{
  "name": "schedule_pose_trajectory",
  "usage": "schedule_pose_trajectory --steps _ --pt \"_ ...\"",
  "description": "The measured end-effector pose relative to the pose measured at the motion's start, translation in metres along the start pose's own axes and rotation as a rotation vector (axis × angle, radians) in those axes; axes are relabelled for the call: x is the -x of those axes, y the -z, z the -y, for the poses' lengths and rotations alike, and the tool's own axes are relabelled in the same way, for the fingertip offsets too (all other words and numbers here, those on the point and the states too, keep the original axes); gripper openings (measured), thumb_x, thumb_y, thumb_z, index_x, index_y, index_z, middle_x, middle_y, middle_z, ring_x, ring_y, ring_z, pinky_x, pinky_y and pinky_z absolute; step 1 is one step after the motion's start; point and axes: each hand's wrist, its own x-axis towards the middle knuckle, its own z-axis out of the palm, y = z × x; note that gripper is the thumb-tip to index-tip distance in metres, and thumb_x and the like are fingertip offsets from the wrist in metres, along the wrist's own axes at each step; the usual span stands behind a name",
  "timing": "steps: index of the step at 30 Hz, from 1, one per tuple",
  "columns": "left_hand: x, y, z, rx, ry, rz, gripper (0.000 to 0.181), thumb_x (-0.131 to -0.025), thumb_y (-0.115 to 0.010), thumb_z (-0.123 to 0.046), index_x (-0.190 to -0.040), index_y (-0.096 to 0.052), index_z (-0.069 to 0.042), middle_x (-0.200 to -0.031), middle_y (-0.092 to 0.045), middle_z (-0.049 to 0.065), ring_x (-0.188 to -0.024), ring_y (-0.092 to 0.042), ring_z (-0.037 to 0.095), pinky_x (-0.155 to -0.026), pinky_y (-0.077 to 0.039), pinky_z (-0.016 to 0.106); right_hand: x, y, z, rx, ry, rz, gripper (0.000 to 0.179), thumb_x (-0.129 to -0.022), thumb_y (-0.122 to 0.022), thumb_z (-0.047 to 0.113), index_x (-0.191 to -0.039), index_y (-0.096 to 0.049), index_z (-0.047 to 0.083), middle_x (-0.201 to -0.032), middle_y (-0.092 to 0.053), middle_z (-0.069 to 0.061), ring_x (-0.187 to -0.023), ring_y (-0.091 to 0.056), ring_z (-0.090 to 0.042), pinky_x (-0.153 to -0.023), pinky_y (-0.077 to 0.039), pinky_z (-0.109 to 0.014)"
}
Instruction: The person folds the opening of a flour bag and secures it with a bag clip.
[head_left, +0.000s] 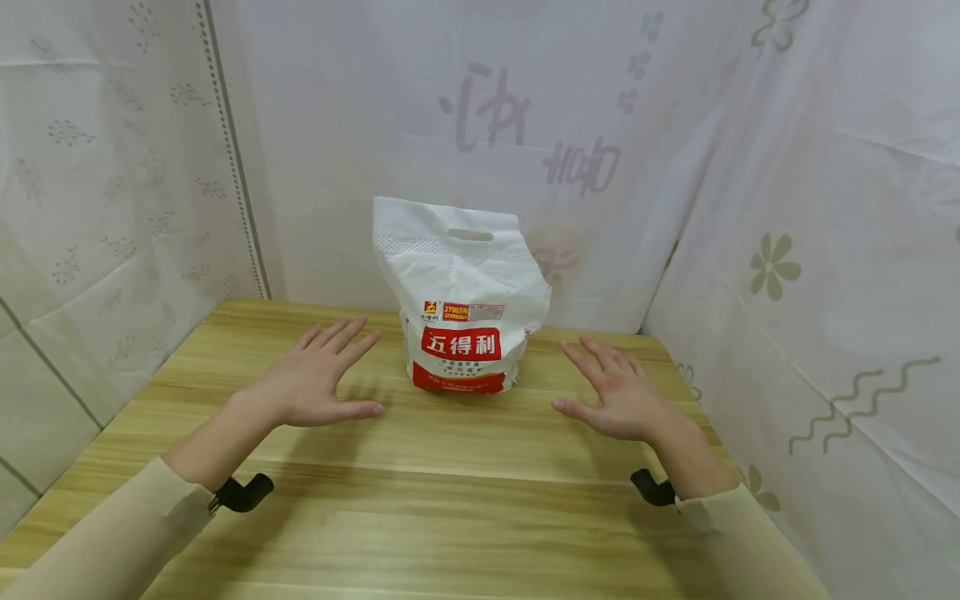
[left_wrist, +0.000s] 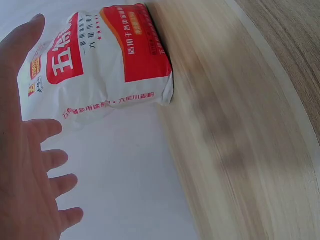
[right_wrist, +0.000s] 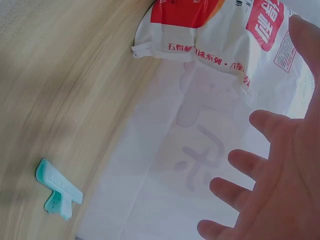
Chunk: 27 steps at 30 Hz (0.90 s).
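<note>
Toward the back of the desk (head_left: 450,533), between our two hands, we see a white bag (head_left: 465,287) standing upright, apparently steadied by its fuller, rounded lower part. Its flat top carries a cut-out handle slot above a dotted band; the creased skin looks thin and pliable, printed with red panels. Our left hand (head_left: 318,379) and right hand (head_left: 615,392) hover on either side, apart from it, fingers spread and gripping nothing, which leaves both its flanks uncovered. Straight grain runs across the desk, where a teal clip (right_wrist: 59,187) lies; pale, printed cloth (head_left: 337,125) hangs behind.
</note>
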Motion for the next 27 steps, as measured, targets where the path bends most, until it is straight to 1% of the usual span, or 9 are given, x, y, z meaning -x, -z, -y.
schedule_pose_trajectory --steps 3,6,8,10,14,18,21,24,27 --pt "-0.0004 0.0004 -0.0002 0.002 0.000 -0.016 0.111 -0.092 -0.062 -0.086 -0.175 -0.030 -0.019 -0.183 -0.023 0.017 -0.164 -0.033 0.049 -0.128 -0.026 0.076 -0.0015 0.0003 -0.0006 0.007 0.012 -0.024 0.090 -0.103 -0.058 0.072 -0.175 -0.028 0.028 -0.178 -0.028 -0.019 -0.159 -0.033 -0.054 -0.125 -0.023 -0.081" --pt "-0.0011 0.0006 -0.0004 0.008 0.005 -0.024 0.108 -0.093 -0.061 -0.086 -0.174 -0.032 -0.021 -0.180 -0.029 0.018 -0.155 -0.044 0.054 -0.121 -0.035 0.079 -0.0024 0.0001 -0.0011 0.006 0.014 -0.042 0.089 -0.103 -0.059 0.071 -0.175 -0.030 0.028 -0.171 -0.038 -0.020 -0.154 -0.042 -0.052 -0.120 -0.035 -0.080" --pt "-0.0016 0.0007 -0.0006 0.015 0.009 -0.026 0.106 -0.093 -0.061 -0.085 -0.174 -0.033 -0.021 -0.179 -0.032 0.019 -0.151 -0.049 0.057 -0.118 -0.039 0.080 -0.0026 -0.0002 -0.0009 0.001 0.008 -0.050 0.090 -0.103 -0.060 0.072 -0.175 -0.030 0.028 -0.166 -0.044 -0.020 -0.149 -0.048 -0.050 -0.115 -0.042 -0.077" --pt "-0.0020 0.0007 -0.0009 0.019 0.012 -0.026 0.105 -0.094 -0.062 -0.084 -0.173 -0.034 -0.021 -0.178 -0.034 0.019 -0.150 -0.051 0.056 -0.116 -0.041 0.079 -0.0024 -0.0002 -0.0005 -0.008 0.001 -0.053 0.090 -0.103 -0.060 0.072 -0.175 -0.029 0.027 -0.162 -0.047 -0.021 -0.144 -0.052 -0.048 -0.112 -0.046 -0.074" --pt "-0.0021 0.0021 -0.0020 0.026 0.015 -0.026 0.105 -0.093 -0.062 -0.084 -0.173 -0.036 -0.020 -0.177 -0.037 0.018 -0.149 -0.052 0.054 -0.115 -0.044 0.077 -0.0014 0.0011 0.0007 -0.016 -0.006 -0.066 0.092 -0.102 -0.061 0.071 -0.174 -0.032 0.022 -0.154 -0.051 -0.022 -0.134 -0.058 -0.043 -0.107 -0.051 -0.069" --pt "-0.0023 0.0036 -0.0033 0.033 0.003 -0.045 0.102 -0.094 -0.065 -0.081 -0.171 -0.039 -0.019 -0.173 -0.043 0.016 -0.148 -0.055 0.049 -0.113 -0.049 0.072 -0.0012 0.0019 0.0016 -0.013 -0.011 -0.079 0.091 -0.103 -0.061 0.069 -0.173 -0.034 0.017 -0.146 -0.055 -0.021 -0.120 -0.063 -0.037 -0.100 -0.055 -0.063" --pt "-0.0032 0.0056 -0.0049 0.038 -0.010 -0.066 0.098 -0.095 -0.067 -0.076 -0.170 -0.042 -0.017 -0.169 -0.048 0.014 -0.145 -0.059 0.044 -0.110 -0.053 0.067 -0.0012 0.0019 0.0008 -0.027 -0.022 -0.090 0.090 -0.104 -0.060 0.069 -0.172 -0.035 0.014 -0.142 -0.057 -0.020 -0.119 -0.065 -0.036 -0.098 -0.057 -0.061" --pt "-0.0040 0.0076 -0.0061 0.038 -0.013 -0.080 0.095 -0.096 -0.067 -0.074 -0.168 -0.045 -0.016 -0.166 -0.053 0.013 -0.143 -0.062 0.042 -0.107 -0.056 0.065 -0.0018 0.0018 0.0001 -0.053 -0.025 -0.124 0.084 -0.105 -0.061 0.065 -0.168 -0.041 0.013 -0.140 -0.060 -0.019 -0.117 -0.068 -0.035 -0.093 -0.059 -0.058" --pt "-0.0042 0.0093 -0.0077 0.034 -0.016 -0.101 0.089 -0.098 -0.068 -0.071 -0.165 -0.050 -0.016 -0.161 -0.059 0.015 -0.139 -0.066 0.042 -0.104 -0.058 0.064 -0.0034 0.0018 0.0007 -0.080 -0.006 -0.185 0.073 -0.106 -0.063 0.059 -0.162 -0.051 0.013 -0.133 -0.064 -0.016 -0.108 -0.069 -0.030 -0.081 -0.059 -0.047"
